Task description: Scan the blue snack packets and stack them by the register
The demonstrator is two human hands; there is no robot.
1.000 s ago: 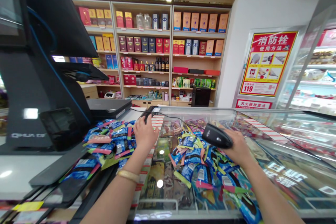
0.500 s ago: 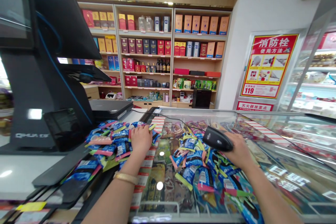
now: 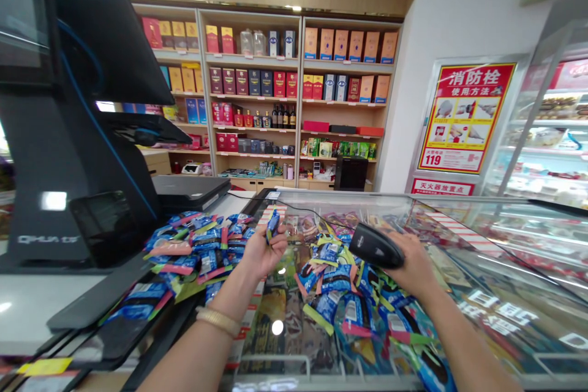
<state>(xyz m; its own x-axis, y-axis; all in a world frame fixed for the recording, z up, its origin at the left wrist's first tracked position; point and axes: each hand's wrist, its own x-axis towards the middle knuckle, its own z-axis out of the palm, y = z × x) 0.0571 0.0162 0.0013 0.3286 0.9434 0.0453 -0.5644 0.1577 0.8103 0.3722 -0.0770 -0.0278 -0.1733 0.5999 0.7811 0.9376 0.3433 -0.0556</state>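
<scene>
Pinched in the fingers of my left hand (image 3: 263,252) is one small blue snack packet (image 3: 272,225), raised just off the counter. My right hand (image 3: 412,263) grips a black barcode scanner (image 3: 376,246), its head pointing left. Under and in front of the scanner, a loose pile of blue packets (image 3: 337,278) with pink and green ends lies on the glass top (image 3: 294,343). Left of my left hand, a second pile of the same packets (image 3: 209,248) spreads over the counter and a dark flat surface. The scanner's handle is hidden by my fingers.
A black point-of-sale terminal (image 3: 82,153) stands at the left, with a dark flat device (image 3: 188,191) behind the left pile. The scanner's cable (image 3: 316,213) runs across the glass. Shelves of boxed goods (image 3: 257,82) line the back wall, and a red fire-hydrant notice (image 3: 467,117) hangs right.
My left hand has lifted from the left pile with one packet, moving right and turning so its fingers show. My right hand and the scanner have barely shifted.
</scene>
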